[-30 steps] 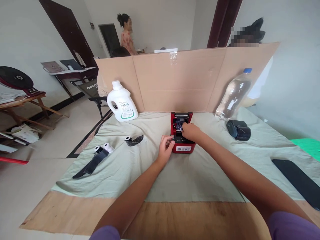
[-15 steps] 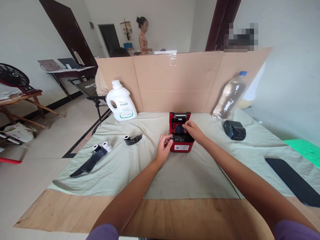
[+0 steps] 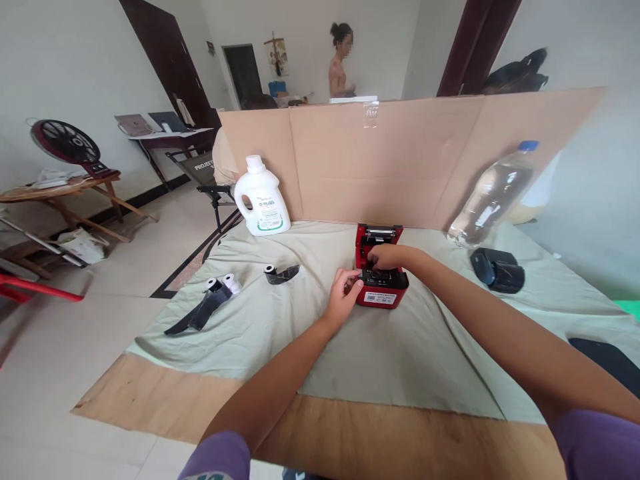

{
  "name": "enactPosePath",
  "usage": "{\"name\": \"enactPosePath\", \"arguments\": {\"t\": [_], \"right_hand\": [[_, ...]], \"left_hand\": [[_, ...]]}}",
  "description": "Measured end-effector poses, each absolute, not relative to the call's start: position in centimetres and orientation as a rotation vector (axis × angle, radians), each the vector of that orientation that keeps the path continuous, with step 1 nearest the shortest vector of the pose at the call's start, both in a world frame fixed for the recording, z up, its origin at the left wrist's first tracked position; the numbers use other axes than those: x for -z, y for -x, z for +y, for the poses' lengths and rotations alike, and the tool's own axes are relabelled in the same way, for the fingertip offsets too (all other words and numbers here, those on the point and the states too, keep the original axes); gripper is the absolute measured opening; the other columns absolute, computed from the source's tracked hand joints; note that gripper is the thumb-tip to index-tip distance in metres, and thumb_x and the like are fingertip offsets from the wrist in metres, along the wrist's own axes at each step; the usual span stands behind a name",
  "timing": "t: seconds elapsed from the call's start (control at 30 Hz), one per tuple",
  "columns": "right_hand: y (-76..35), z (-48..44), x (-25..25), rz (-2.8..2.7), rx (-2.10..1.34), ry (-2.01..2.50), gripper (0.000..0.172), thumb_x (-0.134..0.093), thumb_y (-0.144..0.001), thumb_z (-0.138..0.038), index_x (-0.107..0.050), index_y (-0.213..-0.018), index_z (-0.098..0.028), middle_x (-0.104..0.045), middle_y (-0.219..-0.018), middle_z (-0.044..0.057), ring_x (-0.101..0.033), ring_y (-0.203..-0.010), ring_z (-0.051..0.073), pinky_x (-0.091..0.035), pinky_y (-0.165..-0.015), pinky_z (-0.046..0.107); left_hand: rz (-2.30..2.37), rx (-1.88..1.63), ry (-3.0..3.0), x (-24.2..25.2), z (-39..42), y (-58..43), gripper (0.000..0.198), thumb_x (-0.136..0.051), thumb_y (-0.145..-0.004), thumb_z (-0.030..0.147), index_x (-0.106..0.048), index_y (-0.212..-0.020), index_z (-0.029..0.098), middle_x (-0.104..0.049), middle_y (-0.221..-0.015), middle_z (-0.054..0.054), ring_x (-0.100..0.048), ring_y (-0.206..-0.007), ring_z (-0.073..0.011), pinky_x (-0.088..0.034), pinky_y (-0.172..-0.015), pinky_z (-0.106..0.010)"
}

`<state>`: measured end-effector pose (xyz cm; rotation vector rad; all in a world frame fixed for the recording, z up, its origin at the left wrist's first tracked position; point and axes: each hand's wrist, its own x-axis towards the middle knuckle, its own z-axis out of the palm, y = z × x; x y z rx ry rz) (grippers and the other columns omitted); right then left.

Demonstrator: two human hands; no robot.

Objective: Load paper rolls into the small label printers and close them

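Note:
A small red and black printer [image 3: 383, 297] stands on the cloth with its lid raised and its label side toward me. My left hand [image 3: 344, 293] grips its left front corner, fingers at the side and thumb near the front edge. My right hand [image 3: 386, 257] reaches into the open compartment from the right. Its fingers are bent down and partly hidden, so what they hold cannot be made out. To the left lies a black paper roll [image 3: 281, 274] with a loose tail. Farther left are two more rolls [image 3: 223, 285] with a long dark strip [image 3: 197, 316].
Behind the printer stands a cardboard screen [image 3: 380, 163], with a white detergent jug [image 3: 265, 203] at left and a clear bottle [image 3: 493, 193] leaning at right. A black device [image 3: 497, 270] and a dark flat slab [image 3: 607, 360] lie right. A person [image 3: 340, 63] stands beyond the screen.
My right hand has moved from pinching at a dark roll in the compartment to deeper inside, now covering it. My left hand stays on the printer. The view has swung left.

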<state>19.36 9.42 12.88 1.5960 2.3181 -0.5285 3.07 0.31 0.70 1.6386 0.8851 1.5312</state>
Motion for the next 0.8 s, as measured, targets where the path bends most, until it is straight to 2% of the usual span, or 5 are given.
{"name": "enactPosePath", "arguments": {"t": [0.23, 0.4, 0.53, 0.67, 0.8], "right_hand": [[-18.1, 8.9, -12.9, 2.296, 0.396, -1.634, 0.018, -0.066, -0.079, -0.013, -0.072, -0.095, -0.013, -0.073, -0.103, 0.014, -0.067, -0.097, 0.028, -0.05, -0.08, 0.034], [-20.5, 6.9, -15.5, 2.572, 0.717, -1.691, 0.025, -0.058, -0.088, -0.02, -0.068, -0.111, -0.021, -0.069, -0.119, 0.009, -0.064, -0.105, 0.023, -0.049, -0.089, 0.032], [-18.6, 6.0, -17.7, 2.835, 1.046, -1.753, 0.023, -0.052, -0.088, -0.022, -0.064, -0.108, -0.023, -0.072, -0.1, 0.006, -0.065, -0.088, 0.022, -0.05, -0.079, 0.034], [-12.8, 7.5, -18.3, 2.981, 0.804, -1.889, 0.028, -0.063, -0.083, -0.027, -0.06, -0.11, -0.021, -0.071, -0.09, 0.004, -0.062, -0.082, 0.021, -0.047, -0.077, 0.032], [-6.3, 10.6, -17.1, 3.205, 0.656, -1.665, 0.023, -0.062, -0.084, -0.023, -0.064, -0.108, -0.02, -0.071, -0.11, 0.006, -0.062, -0.097, 0.022, -0.044, -0.089, 0.032]], "left_hand": [[0.892, -1.516, -1.625, -0.5, 0.4, -3.2, 0.025, -0.056, -0.096, 0.04, -0.064, -0.111, 0.022, -0.05, -0.1, -0.003, -0.052, -0.082, -0.013, -0.047, -0.077, -0.027], [0.873, -1.515, -1.611, -0.9, 0.3, -3.1, 0.022, -0.058, -0.095, 0.036, -0.064, -0.109, 0.021, -0.05, -0.1, -0.003, -0.052, -0.081, -0.0129, -0.047, -0.075, -0.027], [0.905, -1.47, -1.595, -1.0, 0.2, -3.1, 0.023, -0.058, -0.095, 0.04, -0.064, -0.103, 0.019, -0.053, -0.099, -0.004, -0.053, -0.081, -0.0141, -0.049, -0.074, -0.028], [0.906, -1.47, -1.58, -0.9, 0.2, -3.1, 0.028, -0.058, -0.095, 0.04, -0.064, -0.114, 0.02, -0.055, -0.106, -0.006, -0.055, -0.082, -0.0145, -0.05, -0.075, -0.029], [0.886, -1.471, -1.609, -0.9, 0.3, -3.0, 0.027, -0.059, -0.094, 0.039, -0.066, -0.114, 0.022, -0.055, -0.106, -0.005, -0.054, -0.076, -0.0123, -0.05, -0.073, -0.028]]}}
